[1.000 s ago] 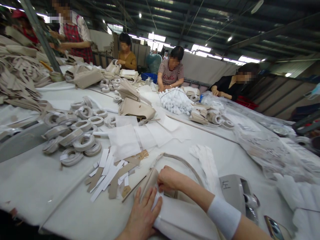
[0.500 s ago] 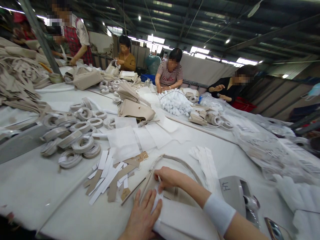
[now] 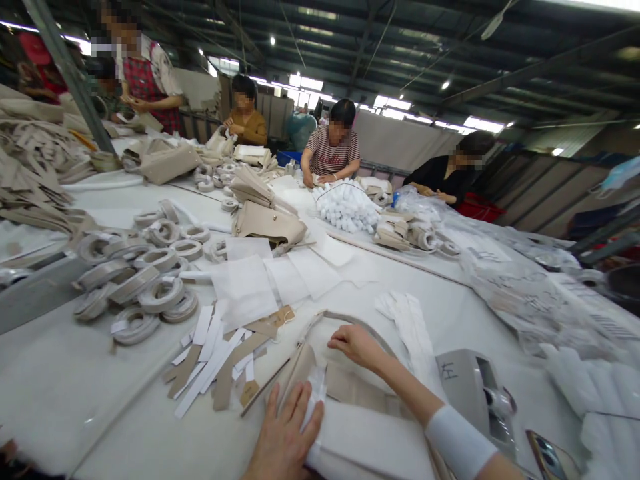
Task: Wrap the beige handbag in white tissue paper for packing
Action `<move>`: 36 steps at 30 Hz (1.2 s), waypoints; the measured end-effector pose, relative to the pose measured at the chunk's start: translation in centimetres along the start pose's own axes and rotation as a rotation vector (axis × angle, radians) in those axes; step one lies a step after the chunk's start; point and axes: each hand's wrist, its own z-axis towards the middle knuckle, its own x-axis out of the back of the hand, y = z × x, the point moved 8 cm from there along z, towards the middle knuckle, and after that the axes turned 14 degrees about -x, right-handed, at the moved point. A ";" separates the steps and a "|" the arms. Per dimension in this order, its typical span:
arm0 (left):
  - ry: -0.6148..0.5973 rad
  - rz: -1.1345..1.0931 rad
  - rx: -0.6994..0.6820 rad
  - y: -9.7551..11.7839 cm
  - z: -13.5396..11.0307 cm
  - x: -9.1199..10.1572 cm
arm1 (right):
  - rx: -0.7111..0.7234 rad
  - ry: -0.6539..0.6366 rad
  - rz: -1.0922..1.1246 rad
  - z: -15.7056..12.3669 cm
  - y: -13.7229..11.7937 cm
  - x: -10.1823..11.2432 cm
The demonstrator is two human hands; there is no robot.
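My left hand (image 3: 289, 427) lies flat with fingers spread on a beige bag (image 3: 296, 375), partly covered by a white sheet (image 3: 373, 433). A shiny, see-through strip (image 3: 317, 381) shows at the sheet's edge beside my left fingers; it looks like clear tape, though I cannot be sure. Above the bag, apart from it, my right hand (image 3: 356, 345) has its fingertips pinched together. Anything between them is too small to make out. The bag's strap (image 3: 345, 315) arches on the table behind my right hand.
To the left are cut strips (image 3: 217, 360) and rolled straps (image 3: 163, 293). White sheets (image 3: 245, 287) lie farther back. On the right stand a grey tape dispenser (image 3: 470, 393) and a phone (image 3: 550, 457). Several co-workers sit or stand across the table, one in a striped shirt (image 3: 333, 150).
My right hand has lifted off the bag and moved up and to the right, uncovering the shiny strip. My left hand stays pressed in place. The view has shifted slightly.
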 end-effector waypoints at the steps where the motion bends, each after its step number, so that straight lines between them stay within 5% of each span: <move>1: 0.009 0.010 -0.007 0.0 0.0 -0.1 | 0.007 0.024 0.002 -0.9 -0.6 0.0; 6: 0.053 0.065 -0.017 -0.2 -0.2 -0.9 | -0.011 0.044 -0.061 -4.2 -3.9 -3.4; 11: 0.115 0.113 -0.059 -0.1 -0.5 -0.7 | -0.102 0.127 -0.118 -4.9 -3.9 -5.7; 22: 0.281 0.247 -0.050 0.3 -1.3 0.2 | -0.083 0.108 -0.056 -5.8 -3.9 -5.4; 31: 0.261 0.270 -0.001 0.5 -1.0 0.5 | -0.123 0.151 0.006 -6.3 -3.6 -5.4; 36: 0.199 0.253 0.022 0.4 -0.7 0.4 | -0.111 0.109 0.071 -9.0 -3.8 -3.9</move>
